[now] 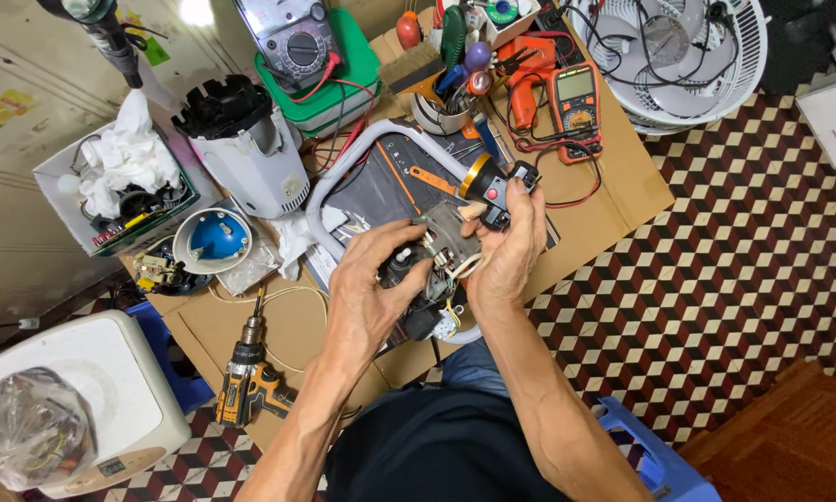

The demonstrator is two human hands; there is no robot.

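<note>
Head camera, looking down at a low workbench covered in brown cardboard: a person's two bare hands meet over a small dark electrical assembly with loose white and yellow wires, held just above the middle of the near edge. Left hand wraps its fingers around the assembly's left side, closed on it; right hand cups the right side, thumb and fingertips pressed to a black switch block with a red button. A curved white tubular handle runs behind them. The work looks to be at the inspection or wiring stage of a repair; any next move would call for a steady grip and care with the thin wires. Yellow cordless drill lies at the near-left corner, orange multimeter toward the far right edge.
</note>
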